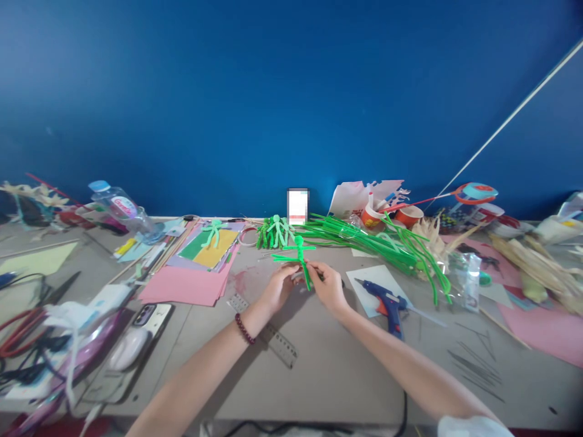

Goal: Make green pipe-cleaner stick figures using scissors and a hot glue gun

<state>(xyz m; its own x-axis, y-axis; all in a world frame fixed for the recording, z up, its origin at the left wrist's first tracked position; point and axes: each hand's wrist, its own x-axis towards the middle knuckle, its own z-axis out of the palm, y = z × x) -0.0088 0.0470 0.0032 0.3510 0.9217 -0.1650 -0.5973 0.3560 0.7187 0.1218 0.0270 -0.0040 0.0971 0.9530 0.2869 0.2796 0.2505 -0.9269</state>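
Observation:
Between my two hands is a bright green pipe-cleaner figure point(299, 247), with a round head, arms out to the sides and long loose strands below. My left hand point(281, 286) pinches it from the left, a dark beaded bracelet on that wrist. From the right, my right hand point(327, 287) has its fingers closed on a lower strand. Just behind stand several finished-looking green pipe-cleaner figures point(277, 232). Another pale green figure point(212, 233) lies on packaged coloured sheets to the left. A bundle of green pipe cleaners point(364, 241) stretches off to the right.
A blue hot glue gun point(385, 298) rests on white paper at right. Under my left forearm lies a metal ruler point(277, 343). Pink paper point(182, 285), a phone point(155, 315) and a plastic bottle point(121, 206) are at left. Thin dark sticks point(476, 364) lie at right.

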